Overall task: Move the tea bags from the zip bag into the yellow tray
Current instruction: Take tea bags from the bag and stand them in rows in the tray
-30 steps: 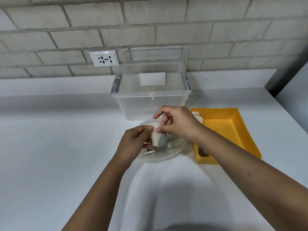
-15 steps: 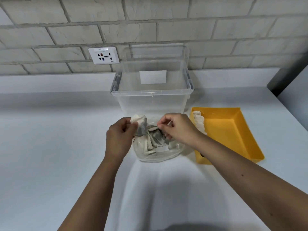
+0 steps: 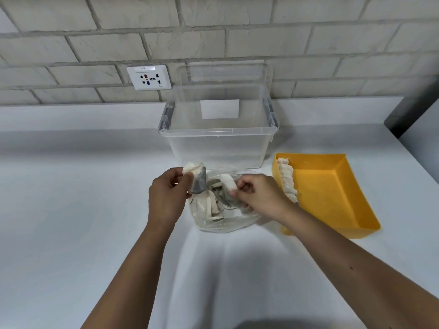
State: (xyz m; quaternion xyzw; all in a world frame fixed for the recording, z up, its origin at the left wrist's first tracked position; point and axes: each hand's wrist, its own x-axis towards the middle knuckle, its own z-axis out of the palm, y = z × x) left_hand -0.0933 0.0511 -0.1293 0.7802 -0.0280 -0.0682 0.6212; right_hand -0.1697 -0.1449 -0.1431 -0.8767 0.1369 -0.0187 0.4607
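Table [image 3: 71,222] carries a clear bin [image 3: 218,148], the yellow tray [image 3: 332,198] with a row of tea bags [image 3: 287,179] along its left wall, and the zip bag [image 3: 225,224] between the hands. Left hand [image 3: 166,198] grips one tea bag [image 3: 197,179] above its edge; right hand [image 3: 259,195], fingers curled in its mouth, appears to pinch a second tea bag [image 3: 228,184]. Mid-extraction, I judge: next, carry them right, over the tray wall, beside the row.

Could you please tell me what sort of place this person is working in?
Probably an indoor work counter, perhaps a lab or utility room: a plain white countertop against a pale brick wall, a wall socket, and a clear plastic storage bin.
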